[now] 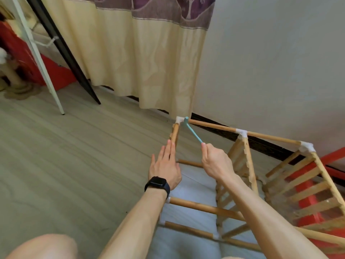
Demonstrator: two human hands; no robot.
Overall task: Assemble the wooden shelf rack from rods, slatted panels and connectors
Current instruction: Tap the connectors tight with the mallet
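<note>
your left hand (165, 165) is flat, fingers straight and together, fingertips laid against the rod (175, 134) that runs down from the far corner connector (179, 120). black watch (157, 184) on that wrist. your right hand (214, 161) is curled round the handle end of a small teal hammer (193, 132). the handle slants up and left, and the head sits right at the corner connector, on its right side, looking in contact.

the rack (199, 205) lies on its side on a pale mat (192, 186) on the wood-look floor (74, 156), close to the wall (270, 62). a long top rod (211, 126) runs right from the corner connector to a 2nd white connector (242, 133), then on to a 3rd (307, 146). 1 slatted panel (239, 157) hangs below the 2nd connector, partly behind your right forearm. another slatted panel (298, 189) sits below the 3rd, with something red (313, 202) showing through its slats. 2 lower rods cross under your forearms.

cream and purple curtain (140, 62) hangs behind the corner connector. your knee (43, 245) is at bottom left.
</note>
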